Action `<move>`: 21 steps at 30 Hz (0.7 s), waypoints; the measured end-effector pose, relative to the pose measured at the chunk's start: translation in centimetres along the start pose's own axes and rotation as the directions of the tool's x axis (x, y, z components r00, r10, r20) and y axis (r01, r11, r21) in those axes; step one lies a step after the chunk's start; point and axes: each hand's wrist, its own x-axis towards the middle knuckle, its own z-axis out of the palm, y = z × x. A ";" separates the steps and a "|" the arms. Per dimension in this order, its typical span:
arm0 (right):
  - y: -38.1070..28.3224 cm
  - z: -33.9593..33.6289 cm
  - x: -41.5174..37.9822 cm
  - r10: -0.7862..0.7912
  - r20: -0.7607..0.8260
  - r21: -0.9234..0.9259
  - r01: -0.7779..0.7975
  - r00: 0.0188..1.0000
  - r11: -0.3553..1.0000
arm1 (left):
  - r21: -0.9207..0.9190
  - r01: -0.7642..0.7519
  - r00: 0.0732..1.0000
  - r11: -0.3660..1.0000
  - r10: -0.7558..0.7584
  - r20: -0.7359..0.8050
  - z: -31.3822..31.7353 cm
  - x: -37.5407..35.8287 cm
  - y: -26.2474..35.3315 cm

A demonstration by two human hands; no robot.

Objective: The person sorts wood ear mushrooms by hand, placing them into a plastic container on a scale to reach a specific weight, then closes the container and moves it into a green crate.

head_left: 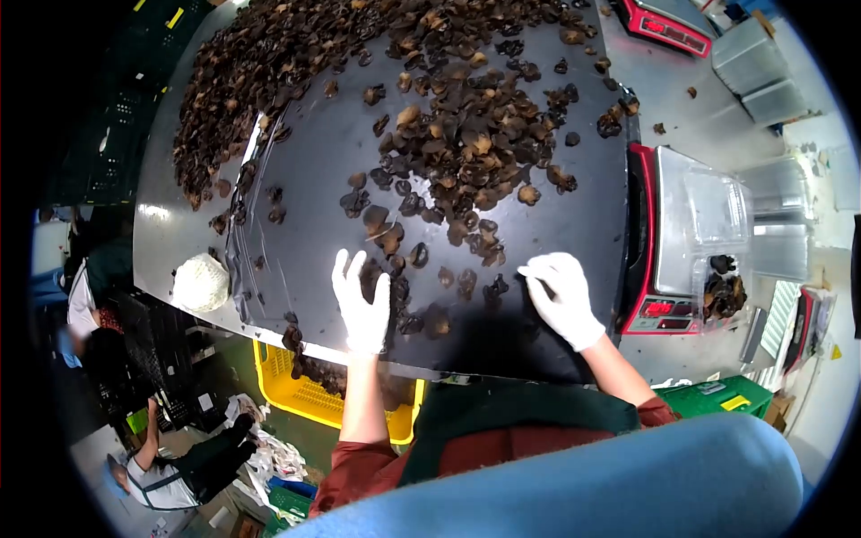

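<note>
Both hands wear white gloves over a dark sheet on the metal table. My left hand (362,305) has its fingers spread at the front edge, beside a few dark brown mushroom-like pieces (388,237). My right hand (563,300) is farther right, fingers bent with thumb and fingertips near each other; whether anything small is between them cannot be made out. Small dark pieces (494,292) lie just left of it. A large heap of the brown pieces (475,134) spreads beyond both hands.
A red scale (639,242) stands at the right, with a clear tray of pieces (724,296) beside it. Another scale (668,27) is farther back. A white ball-like bundle (201,283) sits at the left edge. Below is a yellow crate (296,394); people are at lower left.
</note>
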 end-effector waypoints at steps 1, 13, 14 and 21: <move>-0.5 1.0 1.2 -0.033 -0.020 0.043 0.034 0.999 0.998 | 0.017 -0.004 1.000 1.000 0.004 -0.010 -0.2 -0.1 0.1; -2.1 7.4 1.6 -0.248 0.432 0.071 0.241 0.867 0.968 | 0.056 -0.022 0.998 0.998 0.025 -0.052 -1.9 -5.0 -0.9; -2.2 5.9 1.3 -0.263 0.446 0.023 0.282 0.856 0.959 | 0.072 -0.052 0.995 0.996 0.057 -0.077 -1.5 -5.8 -0.7; 0.3 1.2 -2.9 -0.168 0.429 -0.115 0.238 0.888 0.965 | 0.053 -0.361 0.910 0.931 0.340 0.239 1.2 -9.0 2.9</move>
